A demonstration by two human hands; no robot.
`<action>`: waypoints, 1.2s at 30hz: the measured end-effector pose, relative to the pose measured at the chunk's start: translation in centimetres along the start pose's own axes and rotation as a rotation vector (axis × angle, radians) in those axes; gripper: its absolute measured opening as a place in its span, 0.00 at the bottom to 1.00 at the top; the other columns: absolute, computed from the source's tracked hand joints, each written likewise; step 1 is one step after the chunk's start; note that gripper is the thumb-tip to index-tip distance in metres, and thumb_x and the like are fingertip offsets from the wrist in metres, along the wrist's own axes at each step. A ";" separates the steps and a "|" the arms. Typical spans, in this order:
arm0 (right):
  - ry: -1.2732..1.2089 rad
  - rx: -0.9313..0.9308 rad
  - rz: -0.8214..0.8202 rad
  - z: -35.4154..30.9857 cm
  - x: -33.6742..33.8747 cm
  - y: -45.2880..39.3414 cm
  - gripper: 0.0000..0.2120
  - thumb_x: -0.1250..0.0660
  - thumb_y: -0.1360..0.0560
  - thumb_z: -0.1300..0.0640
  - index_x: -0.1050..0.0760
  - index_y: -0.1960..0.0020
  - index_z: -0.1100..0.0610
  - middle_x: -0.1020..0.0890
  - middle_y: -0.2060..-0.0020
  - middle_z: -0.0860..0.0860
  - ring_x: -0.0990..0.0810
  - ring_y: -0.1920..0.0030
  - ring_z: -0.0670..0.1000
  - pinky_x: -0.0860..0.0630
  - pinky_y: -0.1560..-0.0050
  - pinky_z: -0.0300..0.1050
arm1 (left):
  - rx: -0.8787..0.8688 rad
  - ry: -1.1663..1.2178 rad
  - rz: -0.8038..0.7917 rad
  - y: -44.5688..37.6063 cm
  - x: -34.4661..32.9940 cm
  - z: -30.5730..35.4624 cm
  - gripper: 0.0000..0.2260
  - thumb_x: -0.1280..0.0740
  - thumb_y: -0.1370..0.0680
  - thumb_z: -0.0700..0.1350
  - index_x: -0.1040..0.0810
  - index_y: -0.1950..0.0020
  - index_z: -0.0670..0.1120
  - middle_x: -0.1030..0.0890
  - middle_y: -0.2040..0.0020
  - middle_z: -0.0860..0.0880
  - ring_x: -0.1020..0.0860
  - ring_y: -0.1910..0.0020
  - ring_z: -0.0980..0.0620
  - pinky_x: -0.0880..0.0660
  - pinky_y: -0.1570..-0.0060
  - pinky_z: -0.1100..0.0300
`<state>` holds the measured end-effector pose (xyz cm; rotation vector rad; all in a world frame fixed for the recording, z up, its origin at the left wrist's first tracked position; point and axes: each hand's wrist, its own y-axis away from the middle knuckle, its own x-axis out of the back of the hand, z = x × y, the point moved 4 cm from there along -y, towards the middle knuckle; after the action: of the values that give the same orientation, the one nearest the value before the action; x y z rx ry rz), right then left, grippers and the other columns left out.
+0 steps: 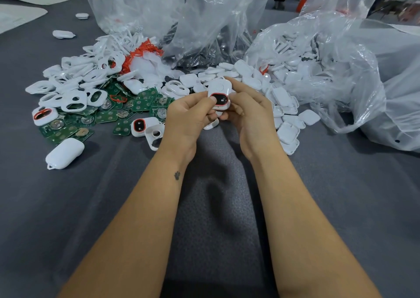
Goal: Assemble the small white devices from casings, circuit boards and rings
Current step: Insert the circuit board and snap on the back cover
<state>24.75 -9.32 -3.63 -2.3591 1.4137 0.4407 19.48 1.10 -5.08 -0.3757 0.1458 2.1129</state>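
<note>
Both hands hold one small white device [219, 94] above the grey cloth, in front of the parts pile. It has a black pad with an orange ring around it. My left hand [189, 118] grips its left side, thumb on the ring's edge. My right hand [248, 116] grips the right side, forefinger along its top edge. Green circuit boards [109, 116] lie spread at the left. White front casings with openings [75, 97] are heaped behind them, and orange rings [143, 51] lie further back. White back casings [288, 107] lie in a heap to the right.
Clear plastic bags [336, 54] with more parts stand at the back and right. Two devices fitted with orange rings [142, 126] [44, 115] lie at the left, and a closed white device [64, 153] lies nearer. Grey cloth [216, 206] covers the table.
</note>
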 end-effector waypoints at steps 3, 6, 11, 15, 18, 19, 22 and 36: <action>-0.026 -0.014 0.036 0.0 0.2 -0.2 0.13 0.40 0.24 0.69 0.20 0.45 0.62 0.17 0.69 0.50 0.20 0.68 0.46 0.24 0.68 0.38 | 0.022 0.033 -0.018 0.0 -0.2 -0.1 0.08 0.34 0.22 0.36 0.17 0.55 0.45 0.16 0.61 0.47 0.21 0.62 0.54 0.22 0.58 0.65; -0.010 -0.005 0.046 0.0 0.3 -0.2 0.12 0.40 0.24 0.70 0.20 0.47 0.64 0.18 0.70 0.50 0.21 0.69 0.46 0.24 0.67 0.39 | 0.048 0.106 -0.016 0.0 -0.2 0.0 0.08 0.36 0.21 0.36 0.17 0.54 0.41 0.16 0.60 0.44 0.21 0.61 0.51 0.20 0.58 0.62; 0.022 0.034 -0.016 -0.1 0.0 0.0 0.13 0.40 0.24 0.70 0.17 0.55 0.60 0.16 0.64 0.54 0.19 0.66 0.50 0.23 0.65 0.40 | 0.008 0.112 -0.093 0.2 -0.4 0.3 0.16 0.37 0.21 0.35 0.14 0.62 0.47 0.16 0.63 0.48 0.20 0.64 0.55 0.22 0.60 0.65; 0.019 0.034 -0.017 -0.1 0.0 -0.1 0.14 0.41 0.24 0.70 0.18 0.56 0.60 0.16 0.65 0.55 0.19 0.67 0.51 0.23 0.66 0.39 | 0.019 0.109 -0.060 0.2 -0.3 0.3 0.14 0.36 0.22 0.34 0.14 0.60 0.46 0.17 0.62 0.47 0.23 0.62 0.54 0.21 0.58 0.64; 0.038 0.032 -0.008 -0.1 0.1 -0.1 0.13 0.40 0.24 0.70 0.18 0.55 0.60 0.16 0.64 0.55 0.19 0.66 0.51 0.23 0.65 0.40 | 0.040 0.139 -0.040 0.2 -0.3 0.2 0.10 0.37 0.21 0.35 0.16 0.55 0.42 0.16 0.61 0.44 0.22 0.60 0.50 0.21 0.56 0.61; 0.040 0.028 0.000 0.0 0.2 -0.2 0.12 0.40 0.24 0.70 0.18 0.55 0.61 0.17 0.64 0.55 0.19 0.65 0.51 0.23 0.65 0.40 | 0.049 0.147 -0.034 0.2 -0.3 0.2 0.09 0.37 0.21 0.35 0.17 0.53 0.40 0.16 0.60 0.43 0.21 0.58 0.49 0.21 0.54 0.60; 0.047 0.017 0.020 0.0 0.3 -0.3 0.11 0.40 0.25 0.70 0.19 0.54 0.62 0.17 0.65 0.54 0.20 0.64 0.51 0.23 0.65 0.41 | 0.071 0.155 -0.017 0.1 -0.2 0.0 0.08 0.37 0.21 0.35 0.19 0.50 0.38 0.17 0.57 0.41 0.22 0.55 0.45 0.21 0.51 0.58; 0.081 -0.009 0.032 -0.1 0.2 0.0 0.11 0.40 0.24 0.70 0.19 0.54 0.62 0.17 0.67 0.53 0.20 0.68 0.49 0.23 0.66 0.39 | 0.002 -0.001 -0.054 -0.1 -0.1 -0.3 0.12 0.35 0.23 0.35 0.15 0.60 0.48 0.17 0.61 0.47 0.24 0.62 0.54 0.24 0.58 0.63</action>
<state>24.86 -9.53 -3.62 -2.3894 1.4899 0.3640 19.66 0.96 -5.29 -0.3738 0.1354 2.0600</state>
